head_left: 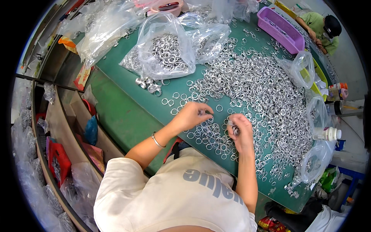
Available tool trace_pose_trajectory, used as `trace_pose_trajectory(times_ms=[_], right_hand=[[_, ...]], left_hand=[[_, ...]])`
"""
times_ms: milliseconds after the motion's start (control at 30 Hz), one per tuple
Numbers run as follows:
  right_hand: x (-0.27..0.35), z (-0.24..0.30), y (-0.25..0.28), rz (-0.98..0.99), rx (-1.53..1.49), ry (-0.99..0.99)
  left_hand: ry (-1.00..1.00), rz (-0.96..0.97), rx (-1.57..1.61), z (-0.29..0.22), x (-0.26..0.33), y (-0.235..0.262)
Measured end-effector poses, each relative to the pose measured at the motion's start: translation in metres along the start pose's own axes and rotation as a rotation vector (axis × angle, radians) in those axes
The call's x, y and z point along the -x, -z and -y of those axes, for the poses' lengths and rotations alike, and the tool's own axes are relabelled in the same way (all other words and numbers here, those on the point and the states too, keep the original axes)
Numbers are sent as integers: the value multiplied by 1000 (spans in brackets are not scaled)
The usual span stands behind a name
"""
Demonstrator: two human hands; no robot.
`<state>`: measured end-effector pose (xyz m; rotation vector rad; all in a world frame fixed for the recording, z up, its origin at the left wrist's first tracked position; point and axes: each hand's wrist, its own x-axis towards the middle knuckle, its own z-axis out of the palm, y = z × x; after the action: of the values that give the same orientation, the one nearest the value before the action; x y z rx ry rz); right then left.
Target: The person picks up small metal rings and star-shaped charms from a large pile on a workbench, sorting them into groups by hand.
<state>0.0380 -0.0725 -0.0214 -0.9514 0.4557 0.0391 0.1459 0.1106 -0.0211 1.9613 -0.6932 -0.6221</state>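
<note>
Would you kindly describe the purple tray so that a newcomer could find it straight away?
Start from the big green table strewn with small silver rings. Follow the rings to the table's far right end, near another person in a green shirt. There lies the purple tray, a long shallow rectangular plastic box, the only purple thing among clear bags and metal.

A clear plastic bag (164, 54) filled with silver rings is seen lying at the far side of the green surface (127, 112). More clear bags (309, 69) are ranged along its right edge, beside a white bottle (327, 134)
</note>
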Motion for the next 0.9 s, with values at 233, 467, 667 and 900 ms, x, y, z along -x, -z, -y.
trace_pose_trajectory(times_ms=[233,467,667,900], right_hand=[[0,1,-1,-58,-316,-59],[2,1,-3,101,11,-83],[-13,-18,-39,66,1095,434],[-25,-22,-52,-32,1418,430]], left_hand=[[-192,-18,-597,-8,5,-17],[252,328,1237,3,-7,16],[183,130,1587,7,-5,24],[268,-34,911,4,3,20]])
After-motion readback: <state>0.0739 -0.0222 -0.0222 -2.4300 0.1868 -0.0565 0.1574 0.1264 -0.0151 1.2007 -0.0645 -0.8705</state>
